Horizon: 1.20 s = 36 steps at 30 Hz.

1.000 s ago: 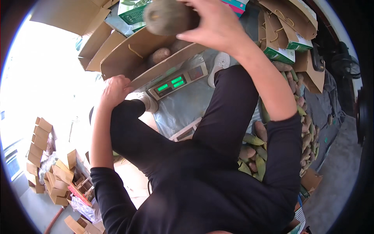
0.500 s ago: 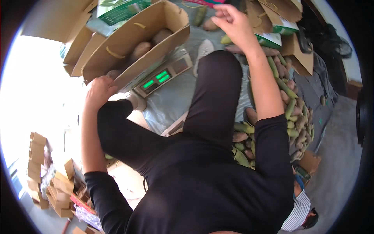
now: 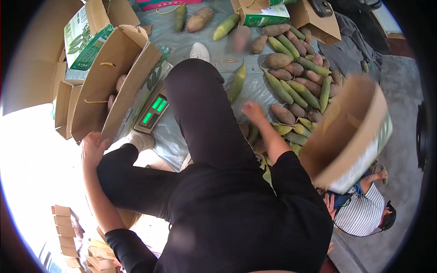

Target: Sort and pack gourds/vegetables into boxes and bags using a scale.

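My left hand [image 3: 93, 148] is closed over the near end of a long open cardboard box [image 3: 129, 86]. Brownish tubers [image 3: 121, 83] that look like sweet potatoes lie inside, partly hidden by its walls. The box sits over a scale [image 3: 150, 116] with lit green digits. My right hand [image 3: 252, 111] is beside my right thigh, near the close edge of a heap of tubers [image 3: 282, 113] and long green vegetables [image 3: 278, 87]. It appears small and foreshortened, so its grip is unclear. One blurred tuber [image 3: 240, 39] shows ahead, beyond my shoe.
At right, a second open carton [image 3: 346, 132] is blurred, with another person's hand [image 3: 330, 204] by its lower end. A person in a striped shirt [image 3: 359, 214] is at the lower right. More cartons [image 3: 93, 36] stand at the far left; plastic sheeting [image 3: 214, 59] covers the floor.
My right hand has drawn back from the far tubers toward my thigh. My left hand stays at the box. A blurred carton has come in at right, and the view has turned rightward.
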Each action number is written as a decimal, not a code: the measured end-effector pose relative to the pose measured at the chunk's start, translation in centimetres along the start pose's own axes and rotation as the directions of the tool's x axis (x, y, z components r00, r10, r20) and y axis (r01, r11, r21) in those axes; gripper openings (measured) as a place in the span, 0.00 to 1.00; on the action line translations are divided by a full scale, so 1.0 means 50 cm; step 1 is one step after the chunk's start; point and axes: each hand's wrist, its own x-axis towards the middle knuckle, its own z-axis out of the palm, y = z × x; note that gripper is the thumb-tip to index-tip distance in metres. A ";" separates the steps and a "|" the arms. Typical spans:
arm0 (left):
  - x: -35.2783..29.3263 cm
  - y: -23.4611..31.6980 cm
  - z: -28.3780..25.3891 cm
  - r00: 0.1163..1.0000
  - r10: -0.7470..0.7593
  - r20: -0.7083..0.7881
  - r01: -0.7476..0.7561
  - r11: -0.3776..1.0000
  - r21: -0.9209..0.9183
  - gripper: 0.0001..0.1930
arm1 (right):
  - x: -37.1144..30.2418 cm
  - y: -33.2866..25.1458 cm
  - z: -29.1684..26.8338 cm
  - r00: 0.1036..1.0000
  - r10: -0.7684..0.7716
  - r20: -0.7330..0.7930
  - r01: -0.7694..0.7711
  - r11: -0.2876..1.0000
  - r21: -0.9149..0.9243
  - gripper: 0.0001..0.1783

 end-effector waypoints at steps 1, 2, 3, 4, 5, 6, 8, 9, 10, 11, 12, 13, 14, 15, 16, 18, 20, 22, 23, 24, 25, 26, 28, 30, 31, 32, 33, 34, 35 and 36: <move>0.007 0.011 -0.001 1.000 0.004 -0.003 -0.004 1.000 -0.031 0.12 | 0.004 0.041 0.024 1.000 0.009 -0.012 -0.009 1.000 0.004 0.14; 0.030 0.030 0.010 1.000 0.029 -0.003 -0.029 0.997 -0.077 0.12 | 0.008 0.102 0.031 0.990 0.136 -0.040 -0.127 0.976 0.177 0.15; 0.029 0.029 0.011 0.999 0.041 -0.014 -0.042 0.991 -0.124 0.13 | 0.014 0.094 0.044 0.974 0.227 -0.014 -0.208 0.911 0.357 0.16; 0.030 0.028 0.010 0.999 0.034 -0.021 -0.036 0.992 -0.118 0.13 | 0.021 0.088 0.050 0.976 0.218 -0.010 -0.200 0.910 0.363 0.16; 0.032 0.027 0.009 0.999 0.033 0.000 -0.033 0.996 -0.087 0.13 | 0.029 0.083 0.052 0.944 0.321 0.073 -0.324 0.863 0.389 0.18; 0.021 0.014 0.006 1.000 0.008 0.018 -0.007 0.999 -0.049 0.13 | 0.035 0.044 0.060 0.899 0.400 0.176 -0.437 0.806 0.399 0.20; 0.008 -0.001 0.005 0.999 0.027 -0.024 -0.028 0.999 -0.045 0.14 | 0.040 -0.008 0.071 0.882 0.419 0.218 -0.469 0.720 0.512 0.25; 0.025 0.012 0.012 0.998 0.054 -0.018 -0.055 0.996 -0.070 0.14 | 0.052 0.021 0.071 0.874 0.465 0.139 -0.467 0.727 0.504 0.27; 0.030 0.014 0.015 0.998 0.059 -0.012 -0.060 0.995 -0.083 0.14 | 0.062 0.018 0.075 0.866 0.494 0.080 -0.465 0.735 0.493 0.29; 0.036 0.015 0.018 0.998 0.057 -0.018 -0.059 0.995 -0.085 0.14 | 0.071 0.017 0.076 0.868 0.490 0.077 -0.460 0.738 0.493 0.29; 0.033 0.009 0.018 0.998 0.058 -0.015 -0.059 0.996 -0.068 0.14 | 0.076 -0.011 0.080 0.834 0.544 0.089 -0.505 0.688 0.521 0.30; 0.029 0.003 0.016 0.998 0.059 -0.011 -0.059 0.997 -0.051 0.13 | 0.078 -0.036 0.082 0.796 0.596 0.103 -0.546 0.635 0.546 0.31; 0.025 0.001 0.012 0.999 0.043 -0.015 -0.043 0.998 -0.047 0.13 | 0.080 -0.058 0.081 0.803 0.585 0.112 -0.543 0.642 0.542 0.31; 0.023 0.004 0.008 0.999 0.039 0.006 -0.039 0.999 -0.032 0.13 | 0.081 -0.068 0.079 0.804 0.580 0.130 -0.537 0.616 0.577 0.31; 0.020 0.004 0.004 0.999 0.034 0.027 -0.034 0.999 -0.016 0.13 | 0.084 -0.079 0.081 0.806 0.573 0.149 -0.531 0.588 0.610 0.30; 0.017 -0.004 0.005 0.999 0.043 0.015 -0.043 0.999 -0.017 0.13 | 0.096 -0.085 0.080 0.849 0.500 0.173 -0.487 0.612 0.623 0.28; 0.029 0.003 0.008 0.997 0.075 0.005 -0.075 0.997 -0.026 0.12 | 0.117 -0.050 0.089 0.881 0.438 0.178 -0.441 0.628 0.641 0.26; 0.041 0.021 0.007 0.998 0.055 0.023 -0.054 0.998 -0.040 0.11 | 0.139 -0.017 0.107 0.838 0.542 0.062 -0.388 0.512 0.766 0.31; 0.041 0.019 0.007 0.999 0.049 0.016 -0.048 0.998 -0.040 0.11 | 0.147 -0.011 0.109 0.843 0.534 0.062 -0.384 0.516 0.766 0.31; 0.035 0.013 0.009 0.999 0.042 0.011 -0.041 0.998 -0.041 0.11 | 0.149 -0.020 0.109 0.814 0.569 0.115 -0.455 0.503 0.734 0.30; 0.030 0.010 0.010 0.999 0.037 0.005 -0.037 0.998 -0.043 0.10 | 0.151 -0.029 0.109 0.781 0.604 0.162 -0.522 0.489 0.699 0.29; 0.028 0.008 0.007 1.000 0.027 -0.002 -0.027 0.999 -0.043 0.10 | 0.154 -0.037 0.107 0.787 0.594 0.164 -0.519 0.495 0.697 0.29; 0.021 0.010 0.003 1.000 0.022 0.009 -0.022 0.998 -0.053 0.10 | 0.152 -0.046 0.101 0.755 0.599 0.269 -0.580 0.417 0.700 0.28; 0.023 0.012 0.002 0.999 0.046 -0.011 -0.046 0.997 -0.062 0.10 | 0.151 -0.039 0.094 0.775 0.589 0.229 -0.540 0.430 0.724 0.27; 0.021 0.009 0.004 0.998 0.066 -0.022 -0.068 0.996 -0.065 0.10 | 0.148 -0.032 0.093 0.789 0.582 0.198 -0.508 0.437 0.742 0.26; 0.022 0.007 0.007 0.998 0.058 -0.028 -0.059 0.996 -0.071 0.10 | 0.144 -0.021 0.084 0.795 0.575 0.196 -0.505 0.446 0.739 0.26; 0.022 0.005 0.008 0.995 0.087 -0.042 -0.089 0.994 -0.067 0.10 | 0.137 -0.013 0.073 0.812 0.532 0.240 -0.508 0.442 0.739 0.26; 0.019 0.002 0.008 0.994 0.103 -0.046 -0.105 0.992 -0.063 0.10 | 0.129 -0.013 0.071 0.821 0.488 0.295 -0.524 0.441 0.729 0.26; 0.018 0.004 0.005 0.995 0.089 -0.048 -0.093 0.992 -0.085 0.10 | 0.119 -0.012 0.066 0.823 0.477 0.309 -0.532 0.455 0.714 0.26; 0.014 -0.005 0.008 0.997 0.059 -0.052 -0.063 0.995 -0.083 0.10 | 0.102 -0.024 0.055 0.819 0.482 0.311 -0.534 0.443 0.720 0.25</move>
